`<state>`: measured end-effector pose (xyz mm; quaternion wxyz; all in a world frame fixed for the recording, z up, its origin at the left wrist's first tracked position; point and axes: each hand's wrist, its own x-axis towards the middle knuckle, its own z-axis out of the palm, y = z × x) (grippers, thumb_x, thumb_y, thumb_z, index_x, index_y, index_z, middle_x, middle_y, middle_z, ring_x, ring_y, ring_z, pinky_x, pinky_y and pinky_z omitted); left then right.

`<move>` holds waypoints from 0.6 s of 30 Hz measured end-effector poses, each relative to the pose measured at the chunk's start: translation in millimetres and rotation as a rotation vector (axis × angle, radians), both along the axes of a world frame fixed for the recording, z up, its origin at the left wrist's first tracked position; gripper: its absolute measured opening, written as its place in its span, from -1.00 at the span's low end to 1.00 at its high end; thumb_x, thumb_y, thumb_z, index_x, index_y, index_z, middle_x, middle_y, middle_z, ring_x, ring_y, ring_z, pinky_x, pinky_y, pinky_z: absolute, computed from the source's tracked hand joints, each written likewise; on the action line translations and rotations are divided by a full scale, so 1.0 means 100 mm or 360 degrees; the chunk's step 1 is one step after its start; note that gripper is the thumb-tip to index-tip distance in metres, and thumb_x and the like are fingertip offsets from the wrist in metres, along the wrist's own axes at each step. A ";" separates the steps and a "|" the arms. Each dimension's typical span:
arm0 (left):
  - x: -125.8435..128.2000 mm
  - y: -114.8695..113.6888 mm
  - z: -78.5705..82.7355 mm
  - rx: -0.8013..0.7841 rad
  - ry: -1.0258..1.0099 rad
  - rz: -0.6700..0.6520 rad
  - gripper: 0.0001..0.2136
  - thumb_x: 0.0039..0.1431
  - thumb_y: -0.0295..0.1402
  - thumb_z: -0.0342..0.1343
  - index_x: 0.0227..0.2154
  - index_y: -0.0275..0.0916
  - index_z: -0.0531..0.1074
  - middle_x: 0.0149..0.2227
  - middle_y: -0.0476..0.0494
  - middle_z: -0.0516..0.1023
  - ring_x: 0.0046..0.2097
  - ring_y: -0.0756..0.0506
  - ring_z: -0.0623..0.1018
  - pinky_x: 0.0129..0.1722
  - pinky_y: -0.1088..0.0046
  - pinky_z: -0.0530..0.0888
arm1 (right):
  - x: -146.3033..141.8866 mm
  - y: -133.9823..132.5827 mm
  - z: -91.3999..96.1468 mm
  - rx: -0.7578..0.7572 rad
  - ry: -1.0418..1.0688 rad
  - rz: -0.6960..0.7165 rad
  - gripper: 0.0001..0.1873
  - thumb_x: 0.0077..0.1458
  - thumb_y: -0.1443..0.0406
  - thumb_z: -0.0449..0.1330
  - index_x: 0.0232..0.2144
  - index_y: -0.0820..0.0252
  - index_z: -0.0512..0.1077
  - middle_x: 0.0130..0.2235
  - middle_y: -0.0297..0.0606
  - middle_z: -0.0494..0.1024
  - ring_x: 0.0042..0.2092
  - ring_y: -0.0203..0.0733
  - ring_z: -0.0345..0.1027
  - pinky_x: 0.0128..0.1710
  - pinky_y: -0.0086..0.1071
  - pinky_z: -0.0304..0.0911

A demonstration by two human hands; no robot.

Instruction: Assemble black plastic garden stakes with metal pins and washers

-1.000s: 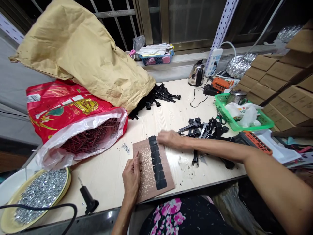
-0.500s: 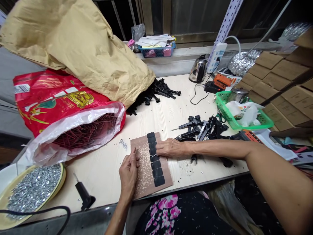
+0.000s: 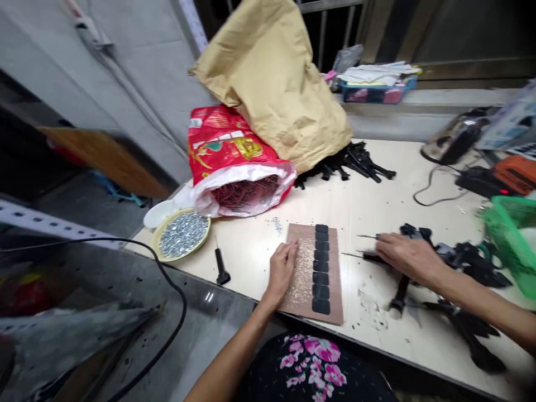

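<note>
Head view: left hand (image 3: 282,268) lies flat, fingers together, pinning the brown board (image 3: 305,296) right at the worktop (image 3: 251,257) edge. Right hand (image 3: 408,258) covers a black pinned part (image 3: 368,257); I can't tell the grip, it's blurred. Risk: a nudge slides the board off and spills the black pads (image 3: 321,268).

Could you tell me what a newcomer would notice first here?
The big tan sack slumped over the red bag at the back of the table. Nearer, the left hand rests on a brown board bearing a column of black pads, while the right hand touches a pile of black parts.
</note>
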<state>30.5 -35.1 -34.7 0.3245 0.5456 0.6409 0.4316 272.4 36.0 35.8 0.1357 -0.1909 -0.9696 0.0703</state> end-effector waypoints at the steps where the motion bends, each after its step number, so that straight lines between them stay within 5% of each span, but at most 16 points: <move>1: 0.00 -0.04 0.01 0.0016 -0.0005 0.0026 -0.62 0.25 -0.18 -0.09 -0.04 -0.26 0.47 -0.34 -0.15 0.47 -0.37 -0.05 0.45 -0.33 0.43 0.39 | -0.12 0.03 0.02 -0.0017 0.0019 -0.0029 -0.63 0.30 0.22 -0.12 -0.42 0.19 0.39 -0.46 -0.26 0.38 -0.40 -0.26 0.23 -0.49 -0.45 0.11; 5: -0.14 -0.36 0.15 0.0182 0.0149 0.0205 -0.64 0.24 -0.21 -0.04 0.02 -0.21 0.40 -0.30 -0.13 0.44 -0.30 -0.04 0.46 -0.32 0.46 0.41 | -0.51 0.04 0.02 -0.0144 0.0072 -0.0237 -0.60 0.28 0.13 -0.08 -0.41 0.17 0.43 -0.47 -0.26 0.43 -0.41 -0.25 0.29 -0.48 -0.43 0.13; 9: -0.65 -0.78 0.29 0.0254 0.0574 0.0763 -0.64 0.20 -0.18 0.01 -0.01 -0.23 0.40 -0.33 -0.09 0.42 -0.36 -0.04 0.43 -0.34 0.43 0.40 | -0.99 0.07 -0.04 -0.0394 0.0106 -0.0464 -0.59 0.29 0.15 -0.09 -0.40 0.18 0.45 -0.44 -0.26 0.49 -0.44 -0.29 0.31 -0.49 -0.44 0.11; 12: -1.17 -1.02 0.28 0.0146 0.0839 0.0972 -0.68 0.22 -0.16 -0.06 -0.15 -0.24 0.47 -0.33 -0.14 0.46 -0.31 -0.10 0.45 -0.26 0.35 0.39 | -1.82 0.05 -0.09 -0.0588 -0.0028 -0.0338 -0.59 0.28 0.17 -0.04 -0.50 0.21 0.45 -0.49 -0.25 0.50 -0.48 -0.31 0.30 -0.51 -0.44 0.04; 15: -1.57 -1.18 0.19 0.0073 0.1141 0.0935 -0.65 0.24 -0.17 -0.10 -0.25 -0.27 0.51 -0.31 -0.22 0.51 -0.24 -0.18 0.43 -0.19 0.26 0.36 | -2.77 -0.05 -0.16 -0.0630 -0.0110 -0.0400 -0.54 0.26 0.10 -0.02 -0.44 0.27 0.50 -0.40 -0.07 0.55 -0.39 -0.23 0.38 -0.48 -0.41 0.10; 18: -1.75 -1.21 0.09 0.0070 0.1318 0.0815 -0.64 0.25 -0.19 -0.11 -0.22 -0.29 0.53 -0.31 -0.25 0.51 -0.24 -0.20 0.39 -0.19 0.27 0.35 | -3.42 -0.13 -0.24 -0.0709 -0.0254 -0.0522 -0.51 0.21 0.03 0.03 -0.25 0.37 0.51 -0.23 0.03 0.56 -0.20 -0.06 0.45 -0.35 -0.35 0.21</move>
